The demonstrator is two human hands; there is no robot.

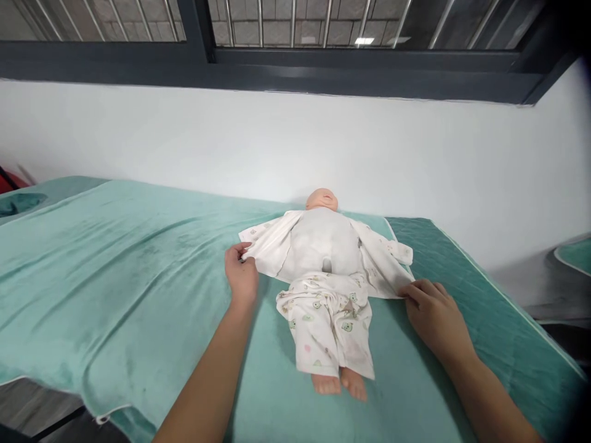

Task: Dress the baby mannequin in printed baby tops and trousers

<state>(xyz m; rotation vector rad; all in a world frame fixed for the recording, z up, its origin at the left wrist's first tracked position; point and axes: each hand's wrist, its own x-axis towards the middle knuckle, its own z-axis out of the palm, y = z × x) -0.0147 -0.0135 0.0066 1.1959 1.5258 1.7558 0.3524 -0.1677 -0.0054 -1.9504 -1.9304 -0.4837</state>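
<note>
A baby doll (325,243) lies on its back, head toward the wall and bare feet toward me. Its white printed jacket (383,264) is spread apart at the front, baring the pale torso. My left hand (242,271) pinches the edge of the jacket's left-hand panel. On the other side, my right hand (431,307) grips the lower corner of the right-hand panel. White pants (323,314) with small green animal prints cover the doll's legs, the waistband bunched below the belly. The doll's arms are hidden in the sleeves.
Green sheets (138,277) cover the bed, with folds on the left. Behind the doll rises a white wall (207,141), under a dark window frame (277,74) with metal bars. Another green-covered surface (575,255) shows at the far right.
</note>
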